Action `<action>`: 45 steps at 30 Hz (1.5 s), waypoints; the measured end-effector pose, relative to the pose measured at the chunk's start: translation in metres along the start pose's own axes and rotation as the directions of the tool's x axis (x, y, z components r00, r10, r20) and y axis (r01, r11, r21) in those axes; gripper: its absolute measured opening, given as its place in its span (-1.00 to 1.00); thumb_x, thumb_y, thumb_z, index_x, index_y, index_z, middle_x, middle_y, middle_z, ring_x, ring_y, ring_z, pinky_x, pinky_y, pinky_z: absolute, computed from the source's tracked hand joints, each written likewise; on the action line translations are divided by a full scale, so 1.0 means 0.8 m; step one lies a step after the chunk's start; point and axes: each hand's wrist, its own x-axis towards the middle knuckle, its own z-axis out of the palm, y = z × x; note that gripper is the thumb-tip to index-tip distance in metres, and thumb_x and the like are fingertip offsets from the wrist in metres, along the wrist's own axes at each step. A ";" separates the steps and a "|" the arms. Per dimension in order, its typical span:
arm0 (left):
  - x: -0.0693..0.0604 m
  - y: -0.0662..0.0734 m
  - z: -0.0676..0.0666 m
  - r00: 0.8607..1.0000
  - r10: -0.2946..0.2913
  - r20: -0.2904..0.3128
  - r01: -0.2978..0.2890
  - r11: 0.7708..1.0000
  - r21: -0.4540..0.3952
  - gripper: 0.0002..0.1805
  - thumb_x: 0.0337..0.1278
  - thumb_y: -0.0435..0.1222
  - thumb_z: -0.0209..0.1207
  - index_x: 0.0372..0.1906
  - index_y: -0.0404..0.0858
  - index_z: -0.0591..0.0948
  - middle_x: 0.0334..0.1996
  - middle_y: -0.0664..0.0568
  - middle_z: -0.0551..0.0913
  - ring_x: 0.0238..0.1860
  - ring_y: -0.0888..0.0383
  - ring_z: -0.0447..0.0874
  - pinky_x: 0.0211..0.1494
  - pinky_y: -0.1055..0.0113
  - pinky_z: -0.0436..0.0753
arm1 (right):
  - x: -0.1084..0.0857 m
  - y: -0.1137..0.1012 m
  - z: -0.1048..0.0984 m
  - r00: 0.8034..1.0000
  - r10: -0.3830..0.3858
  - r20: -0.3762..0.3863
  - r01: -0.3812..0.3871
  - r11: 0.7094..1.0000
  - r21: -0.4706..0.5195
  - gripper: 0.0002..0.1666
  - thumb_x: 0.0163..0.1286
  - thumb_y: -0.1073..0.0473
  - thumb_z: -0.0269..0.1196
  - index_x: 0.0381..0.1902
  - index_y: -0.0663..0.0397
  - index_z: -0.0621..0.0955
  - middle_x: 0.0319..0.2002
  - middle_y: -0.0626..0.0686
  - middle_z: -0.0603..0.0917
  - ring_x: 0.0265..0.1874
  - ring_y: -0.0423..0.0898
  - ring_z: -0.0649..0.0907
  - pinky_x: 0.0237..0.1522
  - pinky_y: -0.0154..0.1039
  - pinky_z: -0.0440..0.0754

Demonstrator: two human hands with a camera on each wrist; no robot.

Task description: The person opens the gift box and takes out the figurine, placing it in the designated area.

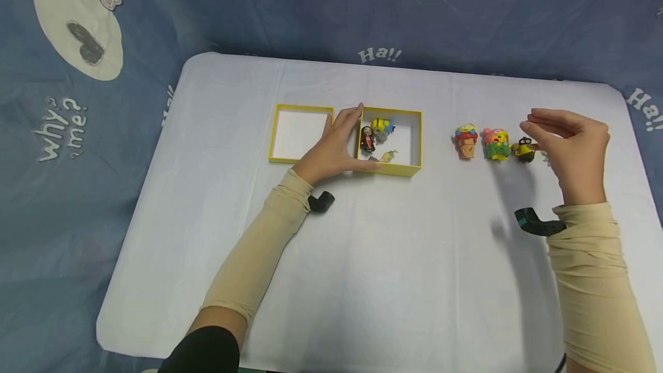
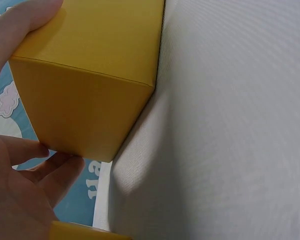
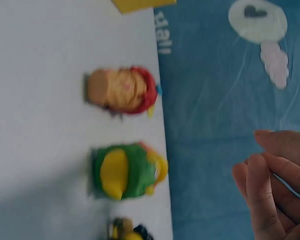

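Note:
My left hand [image 1: 334, 148] holds a yellow box [image 2: 85, 100] at its left end, thumb along the front wall and fingers at the far left corner. Inside the open box lie a dark-haired doll figure [image 1: 368, 139], a yellow and blue toy [image 1: 382, 126] and a small yellowish-green piece [image 1: 388, 156]. My right hand [image 1: 575, 148] hovers above the right part of the table, fingers loosely bent, with nothing seen between them. Below and left of it stand an ice-cream-cone figure [image 1: 467, 143], a green and yellow figure [image 3: 127, 171] and a black and yellow figure [image 1: 525, 150].
A yellow-rimmed shallow lid [image 1: 297, 134] with a white inside lies left of the box. Another small object is partly hidden behind my right hand. A white cloth covers the table [image 1: 373, 258], and a blue printed fabric [image 1: 233, 10] hangs behind it.

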 end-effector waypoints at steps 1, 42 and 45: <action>0.000 0.000 0.000 1.000 0.001 0.000 -0.001 1.000 0.000 0.44 -0.16 0.22 0.55 0.69 -0.20 -0.06 0.60 -0.04 0.13 0.68 0.04 -0.03 0.74 0.07 -0.51 | -0.001 -0.003 0.003 1.000 -0.021 0.006 0.021 1.000 -0.019 -0.56 0.25 0.20 0.51 0.11 0.05 0.77 -0.25 -0.37 0.77 -0.24 -0.46 0.75 -0.29 -0.64 0.69; 0.000 0.001 -0.001 1.000 -0.013 0.004 0.013 1.000 -0.002 0.44 -0.16 0.23 0.55 0.70 -0.14 -0.08 0.61 -0.02 0.12 0.69 0.03 -0.05 0.73 0.11 -0.52 | -0.031 -0.078 0.118 0.661 -0.383 0.646 0.606 0.780 -0.157 -0.71 0.28 0.36 0.45 -0.03 0.10 0.80 -0.07 0.08 0.84 -0.12 0.01 0.83 -0.01 -0.13 0.82; 0.000 0.000 -0.001 1.000 -0.017 0.006 0.017 1.000 -0.003 0.44 -0.16 0.23 0.54 0.70 -0.14 -0.09 0.61 -0.02 0.11 0.69 0.03 -0.06 0.73 0.11 -0.52 | -0.031 -0.079 0.128 0.616 -0.384 0.688 0.636 0.757 -0.147 -0.72 0.28 0.36 0.45 -0.03 0.11 0.80 -0.06 0.10 0.84 -0.08 0.01 0.82 0.05 0.01 0.81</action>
